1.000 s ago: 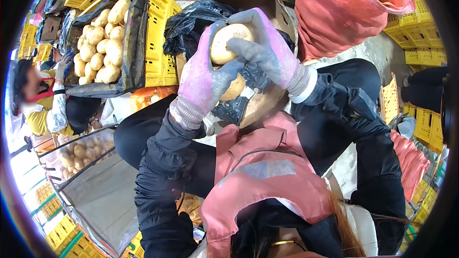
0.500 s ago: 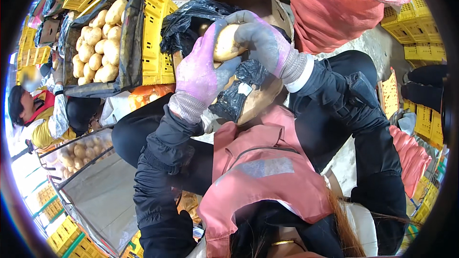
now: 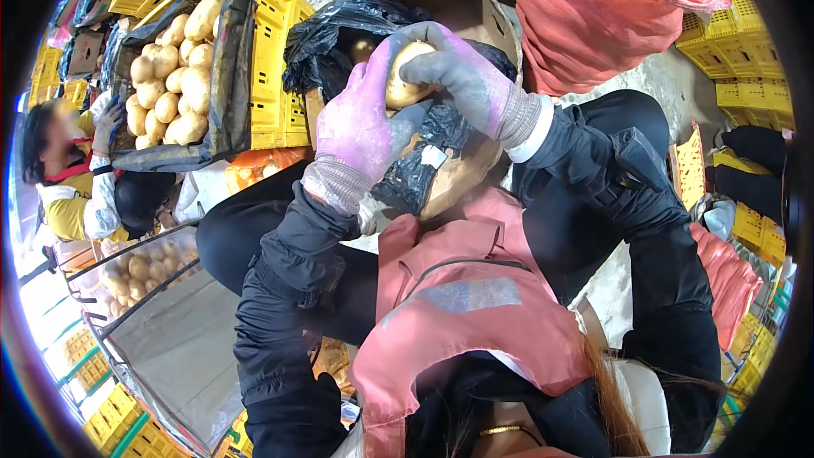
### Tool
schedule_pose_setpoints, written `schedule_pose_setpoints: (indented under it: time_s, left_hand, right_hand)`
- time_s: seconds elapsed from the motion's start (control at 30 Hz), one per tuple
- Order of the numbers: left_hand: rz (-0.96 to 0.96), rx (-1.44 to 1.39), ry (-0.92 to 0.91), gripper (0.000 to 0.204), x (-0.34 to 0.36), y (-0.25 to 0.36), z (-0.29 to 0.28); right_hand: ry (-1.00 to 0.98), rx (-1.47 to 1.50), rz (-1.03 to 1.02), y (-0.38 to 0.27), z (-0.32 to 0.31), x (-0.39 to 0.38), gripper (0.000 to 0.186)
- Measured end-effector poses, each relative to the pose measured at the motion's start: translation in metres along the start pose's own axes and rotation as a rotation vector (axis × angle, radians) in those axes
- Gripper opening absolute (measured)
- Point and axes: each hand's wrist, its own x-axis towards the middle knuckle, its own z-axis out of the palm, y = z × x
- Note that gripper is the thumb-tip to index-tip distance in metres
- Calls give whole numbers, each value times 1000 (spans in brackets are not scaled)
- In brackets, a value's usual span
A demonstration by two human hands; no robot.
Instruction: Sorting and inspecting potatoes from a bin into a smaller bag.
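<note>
L hand (image 3: 356,123), in a lilac glove w/ grey coating, and R hand (image 3: 475,80), gloved likewise, share one pale-yellow, rounded potato (image 3: 405,76), held up above the open brown cardboard box (image 3: 462,180). Grip: both hands closed in around it, L cupping its left side w/ thumb below, R coming over from the right w/ thumb across the near face; far-side fingertips hidden, so can't tell how hard they press.

Rel. to the box: crumpled black plastic sheeting (image 3: 318,51) drapes its left side, w/ a shaded round potato (image 3: 363,51) just inside; yellow slotted plastic crate (image 3: 280,76), dark-lined and full of pale potatoes (image 3: 174,76), stands to its left; bulging coral-red sack (image 3: 585,25) to its right.

Handling, my guess: firm, stiff, moderate wt. for its size; won't squash, but skin prob. scuffs or bruises if dropped. Smooth curve could roll or slip, esp. if damp; coated palms should help. Best hold: round the widest part, fingers opp. thumb, w/ 2nd hand steadying; no nails or hard pinching.
</note>
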Motion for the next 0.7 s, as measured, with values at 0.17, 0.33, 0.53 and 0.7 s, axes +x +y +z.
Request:
schedule_pose_setpoints:
  time_s: [0.17,0.33,0.53,0.7]
  left_hand:
    - [9,-174,34,84,2,-6,-2]
    - [-60,-191,7,82,-2,1,-5]
    - [-96,-301,4,76,-3,12,-10]
    - [-163,-812,12,73,0,7,-20]
  right_hand:
    - [-41,-120,-27,2,-5,-3,49]
    - [-12,151,81,1,-2,-7,55]
    - [-47,-159,-53,-5,-6,-4,65]
    - [-127,-219,-256,-11,-5,-6,52]
